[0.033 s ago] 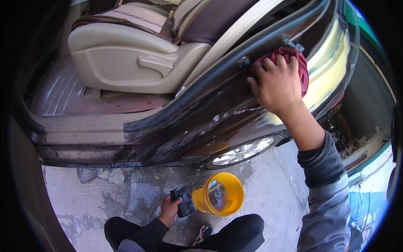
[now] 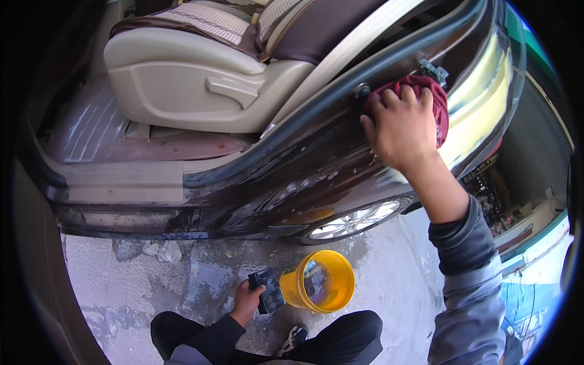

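Note:
At the upper right my right hand [image 2: 403,125] presses a bunched dark red cloth [image 2: 442,115] against the dark brown body panel [image 2: 316,158] of a car, beside the metal door striker [image 2: 434,72]. Its fingers curl over the cloth. Low in the middle, my left hand [image 2: 246,302] grips a flat black sheet [image 2: 270,293] that looks like sandpaper, beside a yellow bucket [image 2: 347,280]. Water streaks run down the panel. Pale yellow-white patches [image 2: 480,112] mark the bodywork right of the cloth.
The doorway shows a beige seat [image 2: 188,85] and a door sill [image 2: 125,182]. Below the panel is a wheel [image 2: 353,220] with a silver rim. Wet concrete floor [image 2: 146,261] lies beneath, with my legs and one shoe [image 2: 296,336] near the bucket. Clutter stands at the far right.
The bright water drops on the panel have thinned and run. My right hand stays on the cloth and my left hand keeps the black sheet. The view has shifted slightly.

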A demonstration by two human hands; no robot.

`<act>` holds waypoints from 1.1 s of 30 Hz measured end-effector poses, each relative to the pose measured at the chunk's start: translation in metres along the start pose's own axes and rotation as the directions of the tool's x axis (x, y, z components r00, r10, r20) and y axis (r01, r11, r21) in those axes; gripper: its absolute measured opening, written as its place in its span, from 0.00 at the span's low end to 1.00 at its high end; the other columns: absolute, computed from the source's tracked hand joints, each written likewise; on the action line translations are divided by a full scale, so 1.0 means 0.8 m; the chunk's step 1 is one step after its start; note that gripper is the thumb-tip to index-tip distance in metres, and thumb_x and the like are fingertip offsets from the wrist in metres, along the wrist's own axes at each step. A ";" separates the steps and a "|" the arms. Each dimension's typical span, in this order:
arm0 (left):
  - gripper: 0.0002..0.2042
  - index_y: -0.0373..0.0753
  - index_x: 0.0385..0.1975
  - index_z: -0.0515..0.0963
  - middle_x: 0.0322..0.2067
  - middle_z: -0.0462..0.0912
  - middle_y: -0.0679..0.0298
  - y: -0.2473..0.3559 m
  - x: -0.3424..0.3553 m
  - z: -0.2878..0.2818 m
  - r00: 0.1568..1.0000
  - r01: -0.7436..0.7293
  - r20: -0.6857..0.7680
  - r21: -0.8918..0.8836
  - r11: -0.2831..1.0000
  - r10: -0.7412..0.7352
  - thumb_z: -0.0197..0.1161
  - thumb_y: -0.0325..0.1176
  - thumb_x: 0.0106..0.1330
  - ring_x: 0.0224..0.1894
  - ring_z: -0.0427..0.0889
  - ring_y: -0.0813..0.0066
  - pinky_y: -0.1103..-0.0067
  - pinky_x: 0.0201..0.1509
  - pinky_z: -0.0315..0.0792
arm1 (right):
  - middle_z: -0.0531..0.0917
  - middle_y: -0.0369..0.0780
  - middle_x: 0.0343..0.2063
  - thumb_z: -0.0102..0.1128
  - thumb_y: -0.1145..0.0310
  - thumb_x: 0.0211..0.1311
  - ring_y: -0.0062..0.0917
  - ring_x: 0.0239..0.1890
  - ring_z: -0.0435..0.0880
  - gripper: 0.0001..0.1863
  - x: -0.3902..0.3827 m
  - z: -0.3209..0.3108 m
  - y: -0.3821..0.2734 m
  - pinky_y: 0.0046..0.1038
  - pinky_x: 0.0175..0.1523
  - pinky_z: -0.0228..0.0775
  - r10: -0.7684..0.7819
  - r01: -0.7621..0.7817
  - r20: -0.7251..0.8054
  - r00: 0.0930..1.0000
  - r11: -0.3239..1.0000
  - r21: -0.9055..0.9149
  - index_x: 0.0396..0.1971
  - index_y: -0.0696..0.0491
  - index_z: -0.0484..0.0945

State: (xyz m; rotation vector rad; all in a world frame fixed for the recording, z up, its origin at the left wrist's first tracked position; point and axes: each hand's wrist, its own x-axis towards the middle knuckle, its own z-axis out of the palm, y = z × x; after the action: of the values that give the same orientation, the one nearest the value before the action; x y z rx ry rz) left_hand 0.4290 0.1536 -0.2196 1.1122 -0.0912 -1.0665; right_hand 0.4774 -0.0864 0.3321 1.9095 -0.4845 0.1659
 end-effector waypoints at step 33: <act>0.13 0.33 0.48 0.84 0.41 0.90 0.64 0.013 -0.013 -0.025 0.997 -0.075 0.023 0.067 0.995 0.074 0.75 0.32 0.68 0.43 0.86 0.75 0.73 0.51 0.78 | 0.85 0.41 0.44 0.73 0.59 0.53 0.42 0.60 0.82 0.14 -0.039 0.027 -0.184 0.56 0.82 0.57 -0.086 0.247 -0.314 0.945 0.818 0.519 0.40 0.45 0.90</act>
State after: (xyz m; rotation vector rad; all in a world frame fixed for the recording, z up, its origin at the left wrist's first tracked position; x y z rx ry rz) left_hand 0.4408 0.1752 -0.2167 1.1504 -0.1853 -1.0147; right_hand 0.5068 -0.0529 0.1871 2.4370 -0.0652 0.4967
